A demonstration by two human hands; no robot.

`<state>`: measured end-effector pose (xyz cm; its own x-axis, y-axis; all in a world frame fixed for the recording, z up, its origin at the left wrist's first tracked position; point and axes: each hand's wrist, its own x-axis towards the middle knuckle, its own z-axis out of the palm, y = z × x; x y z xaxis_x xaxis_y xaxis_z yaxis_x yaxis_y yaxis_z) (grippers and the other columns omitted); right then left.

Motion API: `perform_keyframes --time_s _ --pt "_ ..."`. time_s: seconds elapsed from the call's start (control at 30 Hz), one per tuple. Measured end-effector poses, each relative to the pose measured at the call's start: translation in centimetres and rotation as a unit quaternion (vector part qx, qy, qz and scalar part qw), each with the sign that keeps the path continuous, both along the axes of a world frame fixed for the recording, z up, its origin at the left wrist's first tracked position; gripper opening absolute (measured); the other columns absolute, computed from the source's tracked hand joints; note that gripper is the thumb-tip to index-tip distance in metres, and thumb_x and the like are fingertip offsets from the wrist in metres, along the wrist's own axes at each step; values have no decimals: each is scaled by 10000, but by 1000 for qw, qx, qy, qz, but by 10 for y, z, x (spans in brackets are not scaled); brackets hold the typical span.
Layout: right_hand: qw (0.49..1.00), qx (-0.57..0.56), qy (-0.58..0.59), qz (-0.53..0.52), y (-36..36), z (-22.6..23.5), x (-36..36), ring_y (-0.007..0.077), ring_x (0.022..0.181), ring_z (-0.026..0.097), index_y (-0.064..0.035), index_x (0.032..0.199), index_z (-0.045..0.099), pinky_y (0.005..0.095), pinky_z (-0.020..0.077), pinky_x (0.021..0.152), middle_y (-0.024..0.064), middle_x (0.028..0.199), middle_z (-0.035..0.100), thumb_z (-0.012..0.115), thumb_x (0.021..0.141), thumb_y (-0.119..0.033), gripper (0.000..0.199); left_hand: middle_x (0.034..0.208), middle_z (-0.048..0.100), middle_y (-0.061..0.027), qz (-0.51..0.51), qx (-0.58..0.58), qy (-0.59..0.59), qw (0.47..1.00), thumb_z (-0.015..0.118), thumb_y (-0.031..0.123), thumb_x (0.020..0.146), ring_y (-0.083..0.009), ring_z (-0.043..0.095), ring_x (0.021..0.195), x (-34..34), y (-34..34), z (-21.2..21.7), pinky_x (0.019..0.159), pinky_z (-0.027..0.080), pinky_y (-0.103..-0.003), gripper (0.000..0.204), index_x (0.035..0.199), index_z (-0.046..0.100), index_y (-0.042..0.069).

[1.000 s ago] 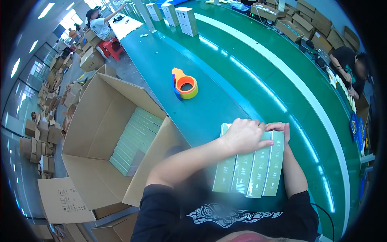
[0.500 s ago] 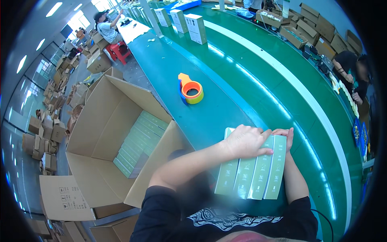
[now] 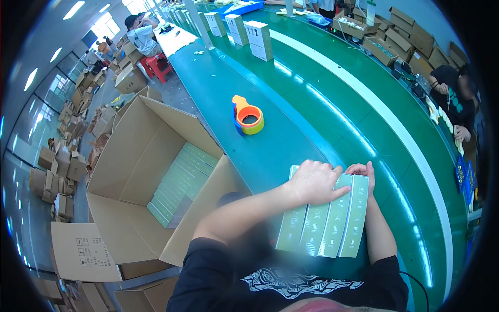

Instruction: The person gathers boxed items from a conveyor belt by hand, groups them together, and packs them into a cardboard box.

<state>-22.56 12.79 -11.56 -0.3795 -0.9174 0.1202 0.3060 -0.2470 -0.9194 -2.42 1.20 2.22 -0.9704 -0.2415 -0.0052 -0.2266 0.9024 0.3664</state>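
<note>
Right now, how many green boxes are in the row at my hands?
4, side by side: the leftmost box, the second box, the third box and the rightmost box, nearest the right hand. The left hand covers part of the row; more could be hidden beneath.

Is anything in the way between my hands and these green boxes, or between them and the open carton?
Nothing visible separates your left hand or right hand from the green boxes. Toward the open carton, your left forearm and the carton's right-hand flap stand between.
</note>
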Motion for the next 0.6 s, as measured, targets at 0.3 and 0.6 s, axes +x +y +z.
perform_keyframes --time_s 0.3,0.6 --pt "1000 12 7 -4 0 -1 -2 210 716 631 21 772 662 330 507 719 156 789 670 202 1036 -501 743 820 697 -192 -13 -1 -5 1000 453 559 943 -331 699 781 0 -1 0 735 546 -450 592 1032 640 5" --pt "1000 2 17 -10 -1 2 0 213 717 636 25 766 659 329 510 714 156 786 670 213 1038 -485 730 818 698 -190 -16 -1 -15 1000 446 562 947 -329 700 786 0 -2 3 741 545 -448 598 1035 641 3"
